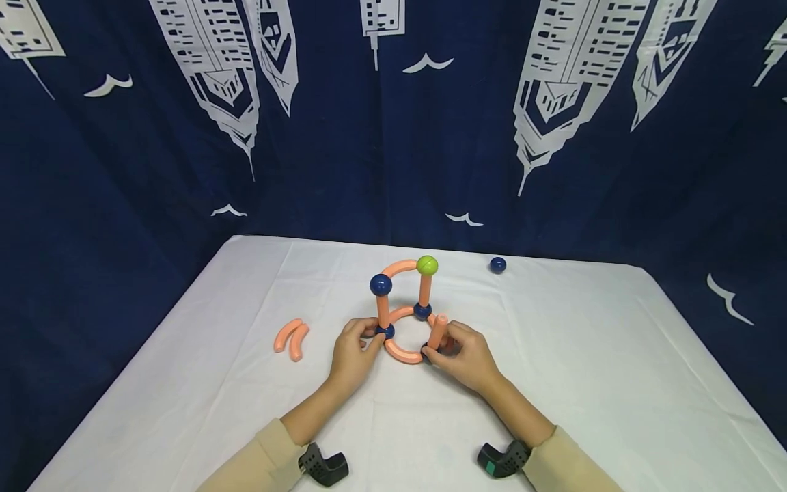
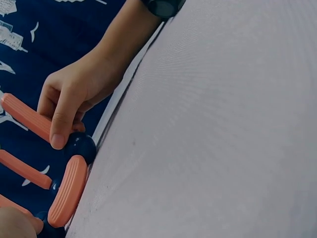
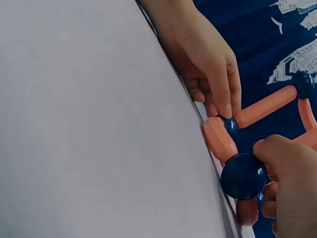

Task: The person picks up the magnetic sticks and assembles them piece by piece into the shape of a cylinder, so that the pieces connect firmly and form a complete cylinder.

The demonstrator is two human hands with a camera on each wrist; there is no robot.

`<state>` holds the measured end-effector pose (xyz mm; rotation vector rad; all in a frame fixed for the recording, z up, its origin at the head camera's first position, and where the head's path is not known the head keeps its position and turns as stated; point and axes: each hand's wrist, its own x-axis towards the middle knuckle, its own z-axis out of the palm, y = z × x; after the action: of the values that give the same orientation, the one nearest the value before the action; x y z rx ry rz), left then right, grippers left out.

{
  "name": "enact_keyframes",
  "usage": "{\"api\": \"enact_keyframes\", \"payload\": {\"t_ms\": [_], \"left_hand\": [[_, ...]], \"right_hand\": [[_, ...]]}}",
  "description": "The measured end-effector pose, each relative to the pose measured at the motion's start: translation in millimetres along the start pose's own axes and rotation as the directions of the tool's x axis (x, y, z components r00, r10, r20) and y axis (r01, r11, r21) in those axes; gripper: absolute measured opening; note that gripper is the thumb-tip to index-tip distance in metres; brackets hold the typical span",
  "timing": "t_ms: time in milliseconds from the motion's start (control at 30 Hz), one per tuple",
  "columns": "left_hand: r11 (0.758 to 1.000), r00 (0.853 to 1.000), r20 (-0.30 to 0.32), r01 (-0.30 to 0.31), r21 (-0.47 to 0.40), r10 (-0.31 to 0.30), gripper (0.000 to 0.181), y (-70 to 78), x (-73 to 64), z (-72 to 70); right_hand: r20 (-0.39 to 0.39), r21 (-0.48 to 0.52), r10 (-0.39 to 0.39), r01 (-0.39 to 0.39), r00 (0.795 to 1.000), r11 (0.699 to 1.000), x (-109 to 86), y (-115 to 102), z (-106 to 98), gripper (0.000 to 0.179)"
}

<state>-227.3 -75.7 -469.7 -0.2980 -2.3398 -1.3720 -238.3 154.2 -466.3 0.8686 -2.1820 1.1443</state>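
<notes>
A ring of curved orange pieces (image 1: pixel 402 354) joined by blue balls lies on the table, with upright orange sticks rising from it. At its left, my left hand (image 1: pixel 353 352) pinches a blue ball (image 2: pixel 81 148), the thumb lying by the foot of an upright stick (image 1: pixel 383 311). At the front right, my right hand (image 1: pixel 467 355) grips another blue ball (image 3: pixel 242 176) at the base of a bare-topped stick (image 1: pixel 438 331); fingers partly hide that joint. A top blue ball (image 1: pixel 380 285) and a green ball (image 1: pixel 427 265) are bridged by a curved orange piece (image 1: pixel 399 266).
Two loose curved orange pieces (image 1: pixel 291 338) lie left of the structure. A loose blue ball (image 1: pixel 498 265) sits near the back edge of the white-covered table (image 1: pixel 584 355). Behind hangs a dark blue curtain (image 1: pixel 381 137) with white building and bird prints.
</notes>
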Motion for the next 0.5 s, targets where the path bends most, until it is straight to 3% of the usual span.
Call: {"api": "enact_keyframes", "payload": {"t_ms": [500], "left_hand": [[1.0, 1.0, -0.002, -0.001, 0.013, 0.001, 0.025, -1.9, -0.5, -1.1]], "right_hand": [[0.069, 0.049, -0.045, 0.041, 0.997, 0.998, -4.9, -17, 13, 0.029]]}}
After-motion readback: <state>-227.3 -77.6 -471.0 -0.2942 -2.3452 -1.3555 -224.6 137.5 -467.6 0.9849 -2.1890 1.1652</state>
